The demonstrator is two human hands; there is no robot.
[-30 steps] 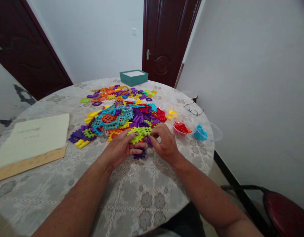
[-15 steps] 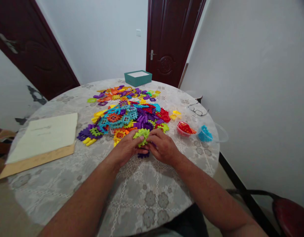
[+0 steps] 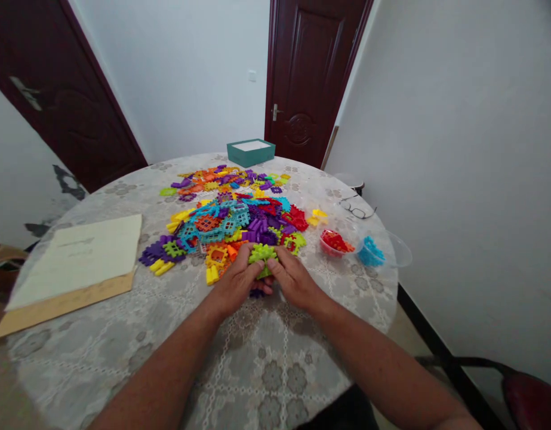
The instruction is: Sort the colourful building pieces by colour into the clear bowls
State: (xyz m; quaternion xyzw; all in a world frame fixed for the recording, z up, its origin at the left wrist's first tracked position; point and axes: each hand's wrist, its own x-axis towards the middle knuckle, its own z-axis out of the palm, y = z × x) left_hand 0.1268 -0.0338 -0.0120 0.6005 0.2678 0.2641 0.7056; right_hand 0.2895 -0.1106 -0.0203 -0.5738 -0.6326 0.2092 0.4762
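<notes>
Gripping green blocks [image 3: 262,254]: left hand [image 3: 234,284], right hand [image 3: 295,280]; red-filled bowl [image 3: 325,246], blue-filled bowl [image 3: 399,254].

Round table [image 3: 275,370], patterned cloth. Teal box [image 3: 251,152] at 12 o'clock edge. Paper [image 3: 80,251] on cardboard [image 3: 64,295] at 9 o'clock. Glasses [image 3: 358,209] at 2 o'clock. Red-filled bowl [image 3: 334,243] just beside blue-filled bowl [image 3: 373,252], 3 o'clock.

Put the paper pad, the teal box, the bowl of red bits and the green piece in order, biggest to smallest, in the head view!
1. paper pad
2. teal box, though it sits farthest away
3. bowl of red bits and green piece: about alike, and the piece is partly covered, so no ranking
</notes>
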